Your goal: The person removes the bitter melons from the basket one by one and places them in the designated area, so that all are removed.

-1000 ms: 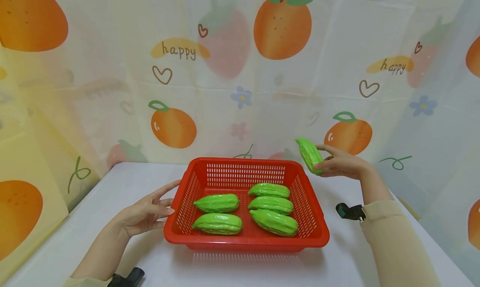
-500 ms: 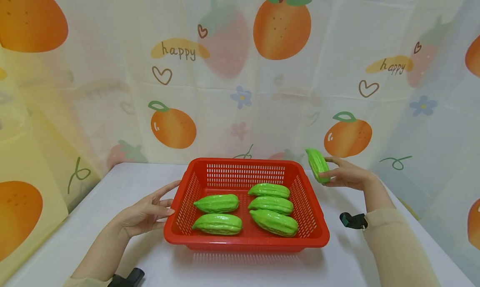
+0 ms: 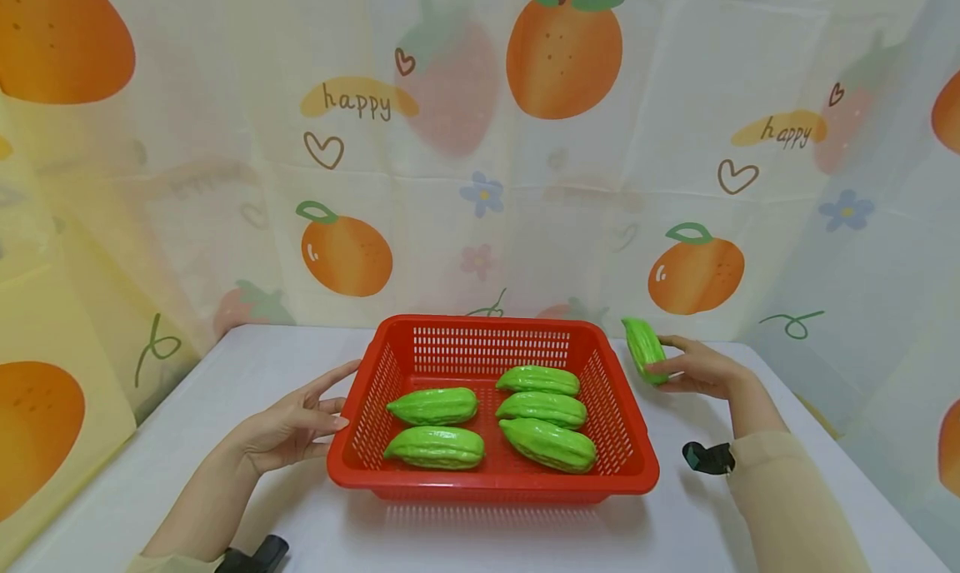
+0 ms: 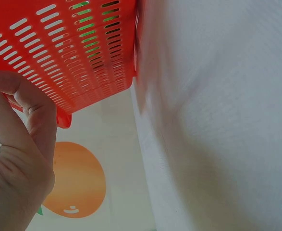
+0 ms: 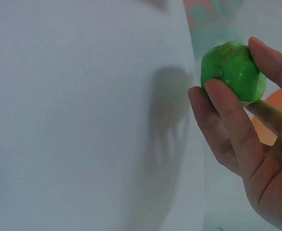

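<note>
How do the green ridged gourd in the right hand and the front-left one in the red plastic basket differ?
The held green gourd is pinched by the right hand, outside the red basket; the front-left green gourd lies inside, untouched. In the head view, the held gourd's tip aims mostly upward; the front-left gourd's aims left. Both are green and ridged.
</note>
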A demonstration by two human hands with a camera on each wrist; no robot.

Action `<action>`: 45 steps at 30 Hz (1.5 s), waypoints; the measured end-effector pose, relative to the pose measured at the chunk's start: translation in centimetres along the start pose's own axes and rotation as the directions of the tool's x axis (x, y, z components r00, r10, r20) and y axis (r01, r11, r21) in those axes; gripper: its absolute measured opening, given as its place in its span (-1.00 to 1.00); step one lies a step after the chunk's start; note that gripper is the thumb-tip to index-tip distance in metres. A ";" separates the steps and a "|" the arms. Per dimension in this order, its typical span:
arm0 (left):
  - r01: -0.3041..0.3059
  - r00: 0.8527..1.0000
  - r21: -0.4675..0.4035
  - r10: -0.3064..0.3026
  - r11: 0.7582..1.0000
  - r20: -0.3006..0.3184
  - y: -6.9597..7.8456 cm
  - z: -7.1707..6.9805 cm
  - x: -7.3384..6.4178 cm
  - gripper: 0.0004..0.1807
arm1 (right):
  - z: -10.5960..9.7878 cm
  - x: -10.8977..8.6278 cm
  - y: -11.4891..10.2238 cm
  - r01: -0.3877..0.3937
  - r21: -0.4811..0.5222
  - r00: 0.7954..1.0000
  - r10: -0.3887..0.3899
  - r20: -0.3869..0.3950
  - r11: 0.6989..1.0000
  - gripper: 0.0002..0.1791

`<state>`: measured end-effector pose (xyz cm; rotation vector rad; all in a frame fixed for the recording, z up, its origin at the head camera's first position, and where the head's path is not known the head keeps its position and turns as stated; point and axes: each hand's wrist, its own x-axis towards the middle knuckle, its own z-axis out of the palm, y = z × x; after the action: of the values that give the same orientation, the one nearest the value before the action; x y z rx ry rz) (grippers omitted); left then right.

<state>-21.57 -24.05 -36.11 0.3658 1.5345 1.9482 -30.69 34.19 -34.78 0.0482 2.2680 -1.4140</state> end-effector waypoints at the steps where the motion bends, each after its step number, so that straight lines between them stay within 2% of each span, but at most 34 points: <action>1: -0.001 1.000 0.000 0.001 1.000 -0.002 0.0 0.0 0.0 -0.09 | 0.0 0.0 0.1 -0.007 -0.001 1.000 0.007 0.002 1.000 0.05; 14: -0.008 1.000 -0.017 0.008 1.000 0.003 -0.5 -0.3 -0.4 -0.11 | 0.3 0.2 1.9 -0.074 -0.034 0.997 0.074 0.009 0.997 0.04; 27: -0.011 1.000 -0.023 0.011 1.000 0.004 -0.9 -0.4 -1.0 -0.11 | 0.9 0.4 2.1 -0.103 -0.051 0.994 0.105 0.036 0.993 -0.01; 37: 0.005 1.000 -0.002 -0.005 1.000 -0.021 -0.4 0.0 -0.9 -0.07 | 0.6 0.3 1.9 -0.107 -0.085 0.992 0.112 0.054 0.991 0.00; 45: 0.028 0.996 0.025 -0.026 0.999 -0.087 0.1 0.4 0.1 -0.06 | -0.1 -0.3 1.8 -0.104 -0.109 0.993 0.109 0.045 0.989 -0.02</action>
<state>-21.42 -23.68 -35.88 0.2728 1.6130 1.9475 -29.95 35.21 -36.17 0.0970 2.2596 -1.2250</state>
